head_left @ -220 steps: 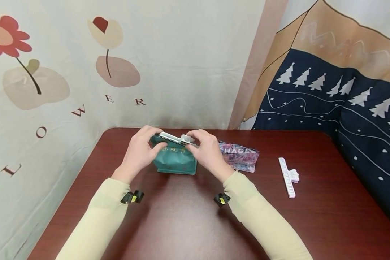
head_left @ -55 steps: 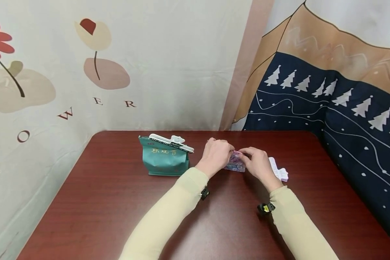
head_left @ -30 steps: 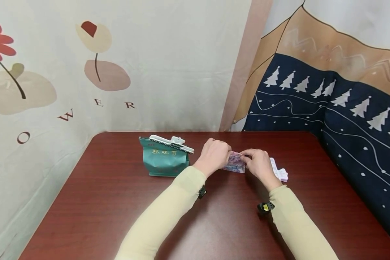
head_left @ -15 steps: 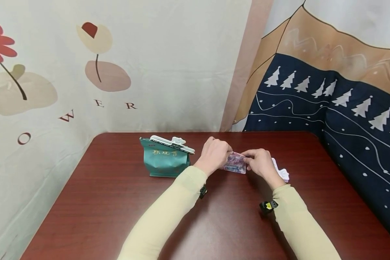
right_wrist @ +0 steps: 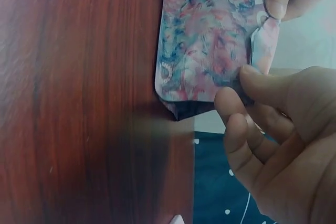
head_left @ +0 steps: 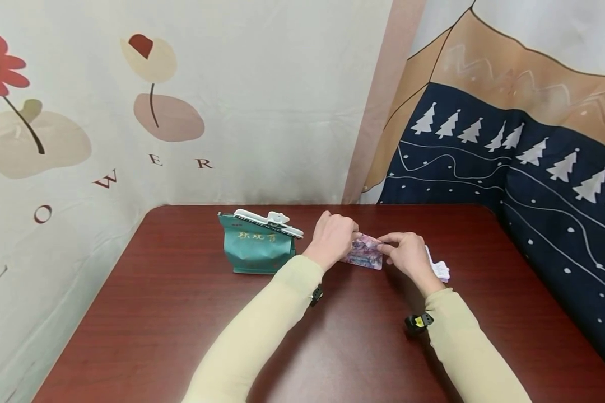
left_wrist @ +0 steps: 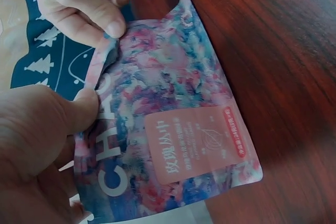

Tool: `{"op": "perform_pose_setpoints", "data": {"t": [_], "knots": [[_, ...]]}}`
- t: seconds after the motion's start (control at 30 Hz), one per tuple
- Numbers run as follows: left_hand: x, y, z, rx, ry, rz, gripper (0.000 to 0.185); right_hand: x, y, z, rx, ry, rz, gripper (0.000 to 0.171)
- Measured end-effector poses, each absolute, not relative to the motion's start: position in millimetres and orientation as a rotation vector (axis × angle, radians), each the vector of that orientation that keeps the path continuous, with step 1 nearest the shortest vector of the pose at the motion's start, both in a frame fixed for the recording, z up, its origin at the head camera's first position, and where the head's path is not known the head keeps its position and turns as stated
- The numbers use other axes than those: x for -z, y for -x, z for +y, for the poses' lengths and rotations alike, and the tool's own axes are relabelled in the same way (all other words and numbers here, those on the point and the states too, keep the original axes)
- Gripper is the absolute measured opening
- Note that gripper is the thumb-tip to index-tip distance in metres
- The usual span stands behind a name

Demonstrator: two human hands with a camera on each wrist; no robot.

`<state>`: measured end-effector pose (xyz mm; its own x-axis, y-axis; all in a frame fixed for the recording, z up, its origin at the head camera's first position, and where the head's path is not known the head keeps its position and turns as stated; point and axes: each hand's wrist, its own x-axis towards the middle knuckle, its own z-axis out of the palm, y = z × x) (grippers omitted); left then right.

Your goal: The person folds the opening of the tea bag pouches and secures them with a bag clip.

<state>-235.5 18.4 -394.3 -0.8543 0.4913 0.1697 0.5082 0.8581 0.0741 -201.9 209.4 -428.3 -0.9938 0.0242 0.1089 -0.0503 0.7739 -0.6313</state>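
Observation:
A pink-and-blue patterned pouch [left_wrist: 157, 87] with white lettering stands on the table, its top edge partly folded over. My left hand [head_left: 331, 239] pinches the top edge on one side, thumb in front. At the other top corner, my right hand [head_left: 405, 254] pinches the fold [right_wrist: 266, 43] between thumb and fingers. In the head view the left hand hides part of the pouch. A white sealing clip [head_left: 438, 268] lies just right of my right hand, which covers part of it.
To the left stands a teal bag [head_left: 257, 252] with a white clip [head_left: 269, 221] across its top. The dark red table [head_left: 181, 324] ends at a printed cloth wall [head_left: 277, 112] behind and a navy cloth [head_left: 575, 235] on the right.
Since the oldest frame, both hands have left the clipped teal bag and moved right to the pouch. Over the last second, they stay at its top edge, with only slight right-hand movement.

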Motion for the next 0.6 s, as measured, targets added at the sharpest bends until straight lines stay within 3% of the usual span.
{"op": "perform_pose_setpoints", "data": {"t": [0.6], "knots": [[403.4,235.9,16.3,0.163,0.815,-2.847,0.021,423.1,182.7,229.2,-0.996,-0.084,-2.977,0.035]]}}
